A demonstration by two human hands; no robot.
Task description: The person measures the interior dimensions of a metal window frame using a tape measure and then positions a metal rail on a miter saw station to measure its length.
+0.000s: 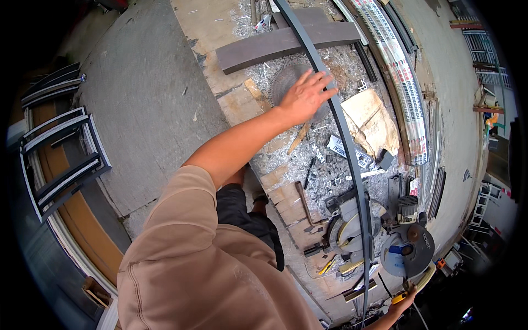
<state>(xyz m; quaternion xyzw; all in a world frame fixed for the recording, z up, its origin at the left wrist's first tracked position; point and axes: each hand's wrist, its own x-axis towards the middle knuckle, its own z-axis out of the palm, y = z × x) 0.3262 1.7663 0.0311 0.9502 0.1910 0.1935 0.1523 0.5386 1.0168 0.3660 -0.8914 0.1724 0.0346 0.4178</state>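
Head view: the left hand [307,102], fingers extended and unclenched, rests across a long dark profile [348,148]; the profile runs lengthwise over the littered workbench [239,110] and across the base of a mitre saw [421,245]; the right hand [406,301] lies at the saw's handle [425,276], beside a small yellow object [399,297]; what it grasps, if anything, cannot be told

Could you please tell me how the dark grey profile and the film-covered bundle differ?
The profile is plain dark grey, while the bundle is white with printed markings. The profile is narrow; the bundle is broader. The left hand rests on the profile; the bundle is untouched. Both are long and lie lengthwise.
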